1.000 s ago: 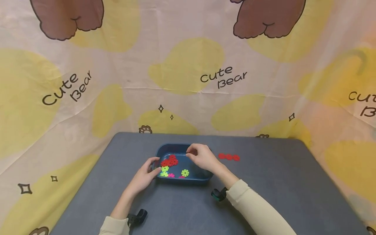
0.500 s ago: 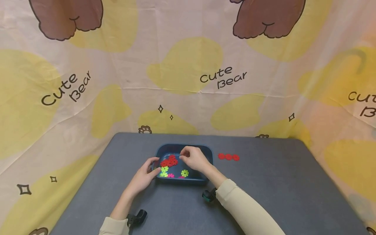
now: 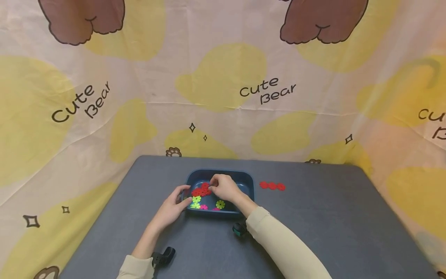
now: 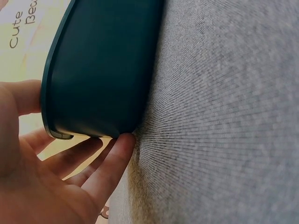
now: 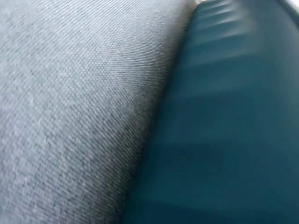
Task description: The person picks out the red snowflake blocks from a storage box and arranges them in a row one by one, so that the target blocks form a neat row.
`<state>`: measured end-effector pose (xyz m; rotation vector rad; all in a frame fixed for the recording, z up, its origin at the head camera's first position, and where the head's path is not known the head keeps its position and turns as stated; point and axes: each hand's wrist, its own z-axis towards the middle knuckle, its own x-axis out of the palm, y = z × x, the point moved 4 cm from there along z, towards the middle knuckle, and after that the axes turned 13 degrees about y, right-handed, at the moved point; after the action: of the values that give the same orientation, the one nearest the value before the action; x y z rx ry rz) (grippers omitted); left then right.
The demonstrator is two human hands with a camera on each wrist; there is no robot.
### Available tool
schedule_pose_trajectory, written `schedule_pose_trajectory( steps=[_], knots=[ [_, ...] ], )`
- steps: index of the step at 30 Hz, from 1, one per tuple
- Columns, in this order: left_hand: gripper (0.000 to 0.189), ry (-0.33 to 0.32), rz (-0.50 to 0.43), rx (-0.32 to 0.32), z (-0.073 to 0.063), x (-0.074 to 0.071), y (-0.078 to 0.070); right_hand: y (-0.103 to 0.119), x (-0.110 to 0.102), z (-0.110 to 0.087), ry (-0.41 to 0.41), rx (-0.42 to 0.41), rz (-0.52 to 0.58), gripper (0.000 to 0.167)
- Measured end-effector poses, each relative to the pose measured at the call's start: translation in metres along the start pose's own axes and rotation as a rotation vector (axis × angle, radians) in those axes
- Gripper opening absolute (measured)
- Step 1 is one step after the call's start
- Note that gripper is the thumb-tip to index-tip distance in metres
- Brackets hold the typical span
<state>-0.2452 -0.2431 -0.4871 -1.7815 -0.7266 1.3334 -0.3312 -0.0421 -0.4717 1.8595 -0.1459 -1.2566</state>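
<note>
Now, cream fabric sleeves: the left sleeve (image 3: 136, 268) and the right sleeve (image 3: 285, 240) frame the bottom, with a black wrist camera (image 3: 163, 256) by the left cuff.
Left hand (image 3: 174, 203): grip engaged, grasping the left end of a dark blue-green plastic tray (image 3: 220, 212), thumb at the rim, fingertips against the outer wall; probably to stop it sliding.
Tray's near side: pink plastic pieces (image 3: 204, 207) and a bunch of notched yellow-green plastic discs (image 3: 196, 202) by the left thumb, with one lone yellow-green disc (image 3: 220, 204) to their right.
Tray's left half, deeper in: a heap of notched red plastic discs (image 3: 200, 192), right under the action!
Right hand (image 3: 226, 188): over the tray, fingertips at the heap's right edge, bunched as if for small, flat things; whether this grip has a disc, I can't tell, and the right wrist view shows no fingers.
Red row: three red plastic discs (image 3: 272, 186) lie outside, right of the tray, end to end, seemingly kept apart from the heap; whether they're linked isn't clear.
Bench (image 3: 331, 217): grey, finely textured, rounded far corners.
Room: a creased pale cloth backdrop (image 3: 216, 77) behind, yellow blotches, brown bears, "Cute Bear" lettering.
</note>
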Motion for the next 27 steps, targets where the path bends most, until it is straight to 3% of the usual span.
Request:
schedule_pose_trajectory(
  steps=[16, 27],
  knots=[
    [0.051, 0.006, -0.010, 0.014, 0.001, 0.001, 0.001, 0.000, 0.015, 0.011, 0.062, 0.085, -0.222, 0.025],
    [0.051, -0.006, -0.007, 0.009, 0.000, 0.000, 0.001, -0.005, 0.016, 0.011, 0.075, 0.088, -0.179, 0.021]
  ],
)
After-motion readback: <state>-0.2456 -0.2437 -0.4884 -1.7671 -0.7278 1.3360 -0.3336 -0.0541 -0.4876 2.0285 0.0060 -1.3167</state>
